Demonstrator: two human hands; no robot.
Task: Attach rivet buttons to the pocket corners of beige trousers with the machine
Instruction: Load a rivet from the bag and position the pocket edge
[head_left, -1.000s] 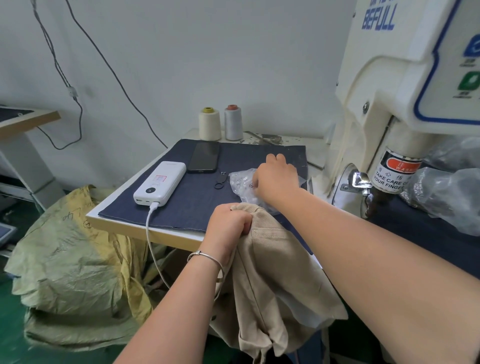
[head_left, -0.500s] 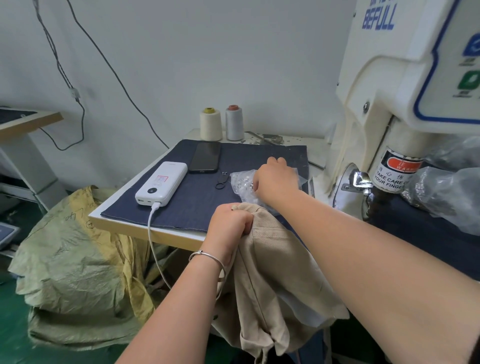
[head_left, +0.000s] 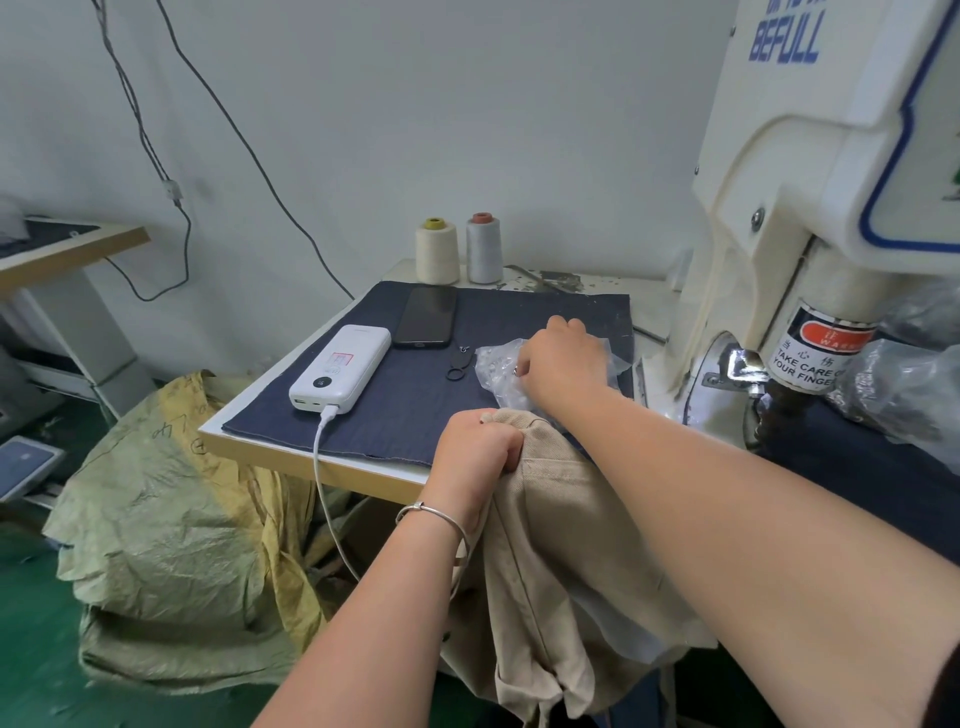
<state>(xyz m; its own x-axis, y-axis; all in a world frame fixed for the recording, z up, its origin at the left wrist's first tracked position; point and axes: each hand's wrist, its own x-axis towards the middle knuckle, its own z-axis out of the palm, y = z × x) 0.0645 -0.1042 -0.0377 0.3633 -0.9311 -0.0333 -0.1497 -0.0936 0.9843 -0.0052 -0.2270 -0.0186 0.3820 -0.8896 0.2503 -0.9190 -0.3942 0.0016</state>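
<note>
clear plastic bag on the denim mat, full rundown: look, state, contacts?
The clear plastic bag is thin, crinkled and glossy, lying flat on the dark blue denim mat near its right edge, left of the machine. Small shiny metal pieces show through it, likely rivets. The right hand rests on it, fingertips pinching at one small metal piece. The beige trousers cover its near edge.

Bare blue cloth lies open between the power bank and the plastic bag; a phone and 2 thread cones block the surface's far edge.
</note>
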